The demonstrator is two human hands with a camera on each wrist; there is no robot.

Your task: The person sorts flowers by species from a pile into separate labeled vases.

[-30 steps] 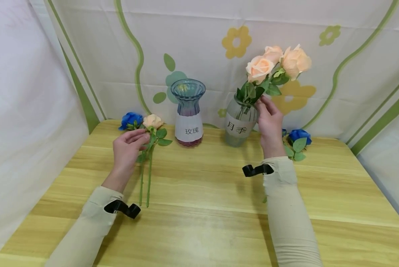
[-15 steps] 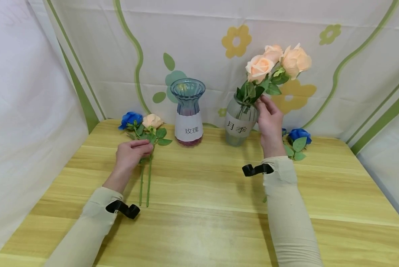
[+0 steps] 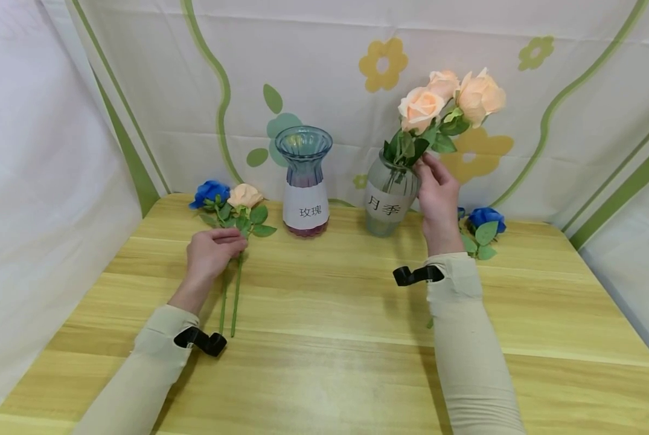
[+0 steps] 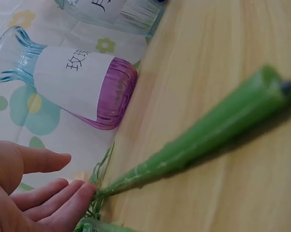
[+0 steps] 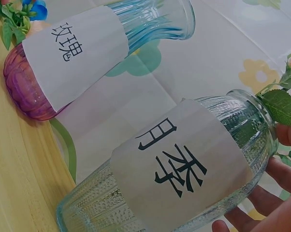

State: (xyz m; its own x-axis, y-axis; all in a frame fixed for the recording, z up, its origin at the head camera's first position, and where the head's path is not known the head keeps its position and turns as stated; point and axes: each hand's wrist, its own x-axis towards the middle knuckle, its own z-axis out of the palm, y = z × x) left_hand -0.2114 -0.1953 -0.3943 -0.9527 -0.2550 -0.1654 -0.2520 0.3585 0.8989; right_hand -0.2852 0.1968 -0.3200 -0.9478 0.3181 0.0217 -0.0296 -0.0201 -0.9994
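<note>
My left hand (image 3: 211,257) is over the stems of a peach rose (image 3: 245,196) and a blue rose (image 3: 211,193), which lie on the table at left. In the left wrist view its fingertips touch a green stem (image 4: 203,140), with the thumb held apart from them. My right hand (image 3: 439,202) holds a clear ribbed glass vase (image 5: 184,159) by its neck and side. Several peach roses (image 3: 479,99) stand in this vase, leaning right. A white paper label with black characters wraps the vase. Part of the right thumb is hidden by leaves.
A blue-and-purple glass vase (image 3: 306,205) with a white label stands between the hands at the back. Blue roses (image 3: 486,220) lie right of my right wrist, partly hidden by it. Behind the wooden table (image 3: 324,362) hangs a white cloth (image 3: 324,72) with printed flowers.
My left hand has slid down from the peach rose's head to its stem, and the lying roses have shifted slightly left. The right hand and its vase have kept their place.
</note>
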